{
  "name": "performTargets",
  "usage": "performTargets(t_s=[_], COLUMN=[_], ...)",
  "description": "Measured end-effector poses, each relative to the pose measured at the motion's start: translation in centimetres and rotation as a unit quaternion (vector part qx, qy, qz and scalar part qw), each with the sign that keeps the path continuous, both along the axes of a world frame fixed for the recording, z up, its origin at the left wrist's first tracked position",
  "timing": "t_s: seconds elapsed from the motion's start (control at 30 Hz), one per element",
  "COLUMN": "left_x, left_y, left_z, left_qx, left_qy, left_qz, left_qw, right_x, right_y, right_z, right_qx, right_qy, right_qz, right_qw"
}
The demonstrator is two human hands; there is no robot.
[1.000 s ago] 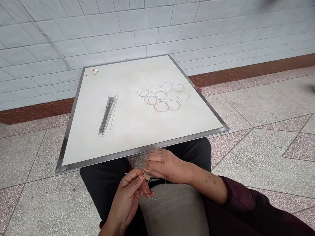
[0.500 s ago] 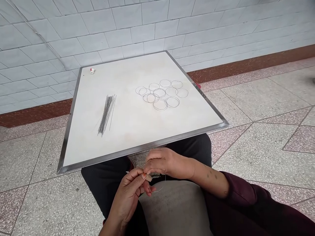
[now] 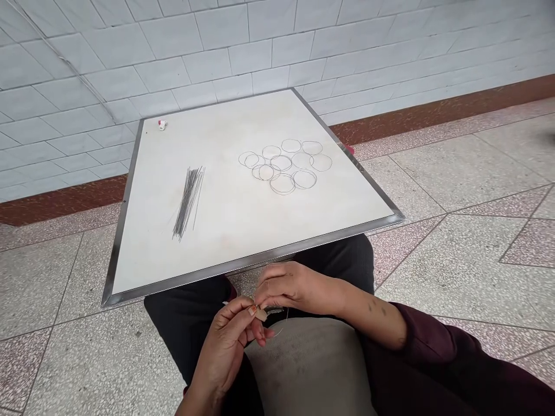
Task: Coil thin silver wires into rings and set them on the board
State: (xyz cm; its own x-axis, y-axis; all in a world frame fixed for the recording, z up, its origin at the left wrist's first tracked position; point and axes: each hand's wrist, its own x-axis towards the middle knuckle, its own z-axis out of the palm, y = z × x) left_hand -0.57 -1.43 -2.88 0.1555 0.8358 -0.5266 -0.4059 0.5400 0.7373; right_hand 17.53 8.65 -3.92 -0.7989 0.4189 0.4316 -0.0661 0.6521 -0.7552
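Over my lap, just below the table's near edge, my left hand [image 3: 229, 335] and my right hand [image 3: 299, 289] meet at the fingertips. Both are pinched on a thin wire [image 3: 287, 321], which curves down below my right hand towards my left fingers. The pinched part of the wire is hidden by the fingers. Several thin wire rings [image 3: 282, 184] lie overlapping on the right half of the white table [image 3: 225, 254]. A bundle of straight dark wires [image 3: 187, 203] lies on its left half.
A small white and red object [image 3: 162, 125] sits at the table's far left corner. The metal rim [image 3: 260, 256] runs just beyond my hands. Behind the table stands a white tiled wall [image 3: 173, 34]. My legs are under the near edge.
The loose end of the wire has shifted slightly left and curves differently. Both hands stay pinched together in nearly the same place.
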Motion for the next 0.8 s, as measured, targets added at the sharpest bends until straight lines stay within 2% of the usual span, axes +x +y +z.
performTargets(t_s=[0.3,0.5,0.63,0.8], left_x=[-0.02,-0.39,-0.2,0.14], left_y=[-0.01,-0.06,-0.02,0.05], left_z=[0.01,-0.34,-0.17,0.39], left_qx=[0.03,0.082,0.08,0.036], left_qy=[0.039,0.11,0.086,0.047], left_qz=[-0.008,-0.036,-0.016,0.013], left_qw=[0.999,0.99,0.993,0.998], right_x=[0.03,-0.04,-0.16,-0.19], right_y=[-0.12,-0.14,-0.12,-0.24], right_z=[0.68,0.41,0.0,-0.14], right_qx=[0.076,0.066,0.038,0.063], right_qy=[-0.053,-0.038,0.002,0.005], right_qz=[-0.007,-0.015,-0.048,-0.067], right_qw=[0.996,0.997,0.998,0.996])
